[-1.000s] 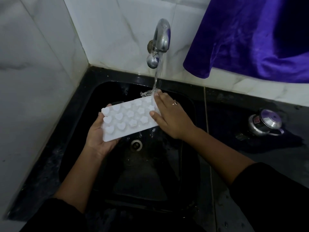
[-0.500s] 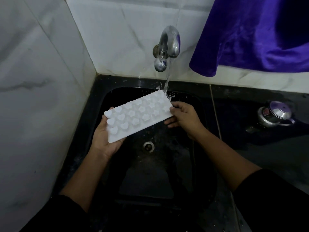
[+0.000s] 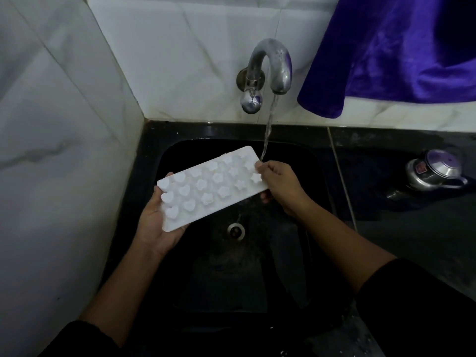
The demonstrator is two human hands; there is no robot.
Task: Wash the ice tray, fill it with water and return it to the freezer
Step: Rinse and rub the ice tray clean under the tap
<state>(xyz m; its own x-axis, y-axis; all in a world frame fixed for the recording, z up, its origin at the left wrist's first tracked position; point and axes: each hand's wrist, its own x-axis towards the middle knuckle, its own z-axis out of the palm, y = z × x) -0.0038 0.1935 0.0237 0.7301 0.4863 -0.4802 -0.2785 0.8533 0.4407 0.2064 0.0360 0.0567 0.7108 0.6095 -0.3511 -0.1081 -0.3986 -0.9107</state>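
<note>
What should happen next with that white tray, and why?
Probably slide the ice tray slightly right, further under the stream. The water falls only at its very end, by the right hand pinching that end, so most of the tray goes unrinsed. The left hand holds the other end.

The ice tray (image 3: 213, 188) is a white rectangular mould, turned bottom-up so its raised cells show (hearts at the left end, flowers and stars further right). It is held slanted above the sink (image 3: 206, 130), toward the back edge. The left hand (image 3: 157, 225) cradles one end and the right hand (image 3: 282, 188) pinches the other.
</note>
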